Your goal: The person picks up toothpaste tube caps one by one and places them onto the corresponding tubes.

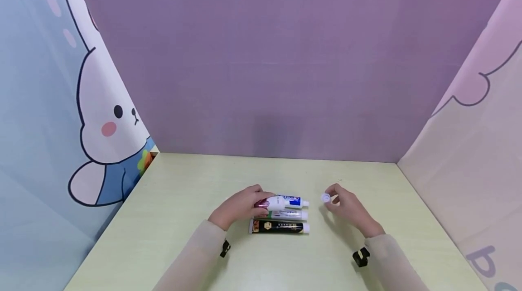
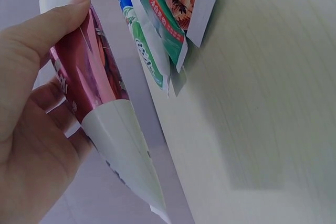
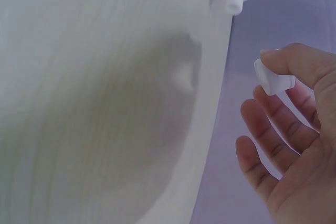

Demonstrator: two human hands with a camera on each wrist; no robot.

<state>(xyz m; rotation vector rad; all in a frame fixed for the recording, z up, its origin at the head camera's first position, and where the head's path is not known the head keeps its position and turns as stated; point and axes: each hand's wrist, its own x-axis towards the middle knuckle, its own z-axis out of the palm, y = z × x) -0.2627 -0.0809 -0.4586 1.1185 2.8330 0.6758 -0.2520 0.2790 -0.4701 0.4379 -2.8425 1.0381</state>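
In the head view my left hand [image 1: 241,206] grips a white and magenta toothpaste tube [image 1: 276,203] above the other tubes, its nozzle end facing right. The left wrist view shows the thumb on one side of this tube [image 2: 97,80] and the fingers curled behind it, with its flat crimped end low in the view. My right hand [image 1: 351,209] pinches a small white cap [image 3: 274,80] between thumb and index finger, apart from the tube. The other right fingers are loosely bent. A bare white nozzle [image 3: 235,2] shows at the top of the right wrist view.
Below the held tube, a blue and white toothpaste tube [image 1: 294,201], a green and silver one [image 1: 291,215] and a black one [image 1: 283,227] lie side by side on the pale table [image 1: 195,177], white caps to the right. A purple backdrop [image 1: 277,64] stands behind.
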